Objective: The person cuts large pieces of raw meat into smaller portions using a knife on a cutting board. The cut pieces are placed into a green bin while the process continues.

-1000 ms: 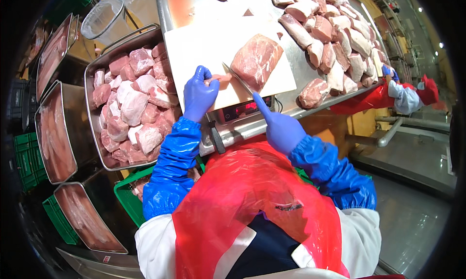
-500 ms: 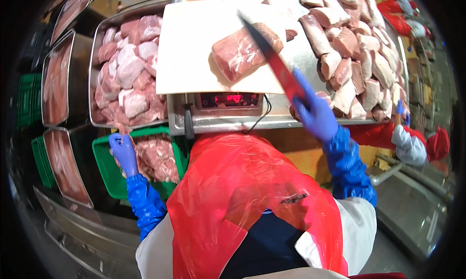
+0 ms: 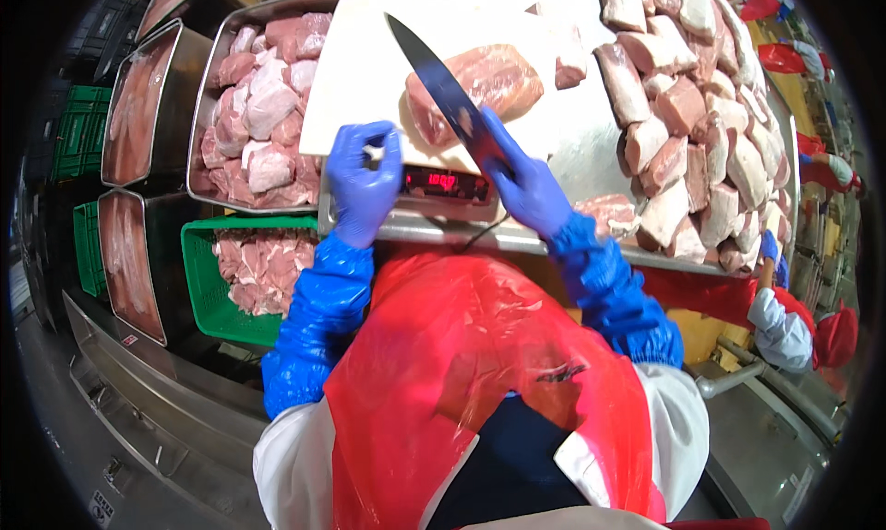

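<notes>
My right hand (image 3: 535, 193) grips a long knife (image 3: 443, 92), its blade slanting up and left across a block of raw meat (image 3: 494, 83). That block lies on a white cutting board (image 3: 355, 55). Just in front of the board's near left edge is my left hand (image 3: 363, 189); its fingers and thumb curl into a loop with nothing visible in them. Both hands wear blue gloves. Beneath the board's near edge sits a digital scale (image 3: 448, 187) with a lit red display.
Many meat pieces (image 3: 683, 106) cover the metal table's right side. Left of the board stands a metal tray (image 3: 196, 152) of meat, with a green crate (image 3: 198, 299) of trimmings below it. More trays (image 3: 115, 152) line the far left. A co-worker (image 3: 784, 318) is at right.
My left hand has moved from above the green crate, where it held a meat scrap, to the board's near edge. The knife and right hand have shifted left.
</notes>
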A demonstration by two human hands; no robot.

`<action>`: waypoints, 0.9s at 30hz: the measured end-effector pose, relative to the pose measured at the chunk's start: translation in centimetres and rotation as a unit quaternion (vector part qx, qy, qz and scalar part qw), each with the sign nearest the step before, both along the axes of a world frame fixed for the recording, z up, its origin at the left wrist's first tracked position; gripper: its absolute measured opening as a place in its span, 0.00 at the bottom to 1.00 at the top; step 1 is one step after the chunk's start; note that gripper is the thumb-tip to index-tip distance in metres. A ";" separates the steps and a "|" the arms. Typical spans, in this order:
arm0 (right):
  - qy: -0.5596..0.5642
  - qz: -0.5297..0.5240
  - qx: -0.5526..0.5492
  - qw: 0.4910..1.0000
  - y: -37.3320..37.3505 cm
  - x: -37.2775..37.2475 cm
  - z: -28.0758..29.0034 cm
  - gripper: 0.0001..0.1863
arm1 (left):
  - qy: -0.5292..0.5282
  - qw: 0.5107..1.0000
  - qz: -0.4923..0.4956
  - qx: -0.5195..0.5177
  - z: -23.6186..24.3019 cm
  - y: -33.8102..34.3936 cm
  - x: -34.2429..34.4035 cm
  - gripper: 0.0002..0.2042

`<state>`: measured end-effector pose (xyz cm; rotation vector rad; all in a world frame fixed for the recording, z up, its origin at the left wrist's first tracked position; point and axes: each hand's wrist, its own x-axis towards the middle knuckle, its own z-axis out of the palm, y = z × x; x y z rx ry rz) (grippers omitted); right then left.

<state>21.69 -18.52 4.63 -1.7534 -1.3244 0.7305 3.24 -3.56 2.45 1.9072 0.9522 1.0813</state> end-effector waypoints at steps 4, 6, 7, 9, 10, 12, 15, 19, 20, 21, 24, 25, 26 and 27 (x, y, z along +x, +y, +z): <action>-0.053 0.027 -0.045 0.997 1.6 -0.3 1.1 0.34 | -0.019 0.980 -0.040 0.194 -1.6 -0.7 3.7 0.08; -0.087 0.048 -0.096 0.990 -2.7 0.4 1.2 0.34 | 0.001 0.978 -0.020 0.209 -2.9 -1.0 4.2 0.09; -0.100 0.057 -0.144 0.983 -5.0 0.8 1.8 0.34 | -0.010 0.975 -0.010 0.223 -3.2 -1.2 4.4 0.09; -0.128 0.086 -0.223 0.963 -9.4 1.8 2.9 0.35 | -0.004 0.977 -0.001 0.212 -3.6 -1.5 4.2 0.09; -0.147 0.100 -0.252 0.951 -10.9 2.5 3.8 0.35 | -0.003 0.978 0.003 0.210 -3.6 -1.0 4.1 0.09; -0.169 0.107 -0.240 0.950 -12.3 3.5 5.1 0.35 | -0.022 0.993 0.046 0.104 -3.3 -0.1 3.4 0.08; -0.157 0.068 -0.072 0.983 -11.8 3.6 5.7 0.39 | -0.001 0.997 0.076 -0.029 -0.1 -1.5 3.4 0.13; -0.048 -0.017 0.068 0.996 -3.7 -0.3 3.8 0.41 | -0.014 1.000 0.016 -0.022 -3.1 0.8 3.9 0.09; -0.048 -0.024 0.087 0.995 -0.9 -1.2 2.9 0.42 | -0.017 0.995 0.008 -0.097 -3.2 1.5 3.3 0.09; -0.052 -0.029 0.106 0.993 1.9 -2.1 2.1 0.42 | -0.041 0.985 -0.041 -0.164 -2.9 1.4 2.9 0.08; -0.106 -0.016 -0.003 0.994 4.2 -3.4 0.8 0.44 | -0.088 0.980 -0.074 -0.162 -3.4 1.2 2.6 0.08; -0.138 -0.008 -0.038 0.990 4.3 -3.5 0.4 0.44 | -0.107 0.983 -0.071 -0.132 -3.5 1.5 2.9 0.09; -0.168 0.021 -0.111 0.979 2.9 -3.5 0.7 0.46 | -0.091 0.986 -0.075 -0.121 -4.0 1.9 2.7 0.09; -0.198 0.057 -0.183 0.961 0.6 -3.2 1.6 0.47 | -0.077 0.989 -0.071 -0.109 -4.3 2.2 2.2 0.09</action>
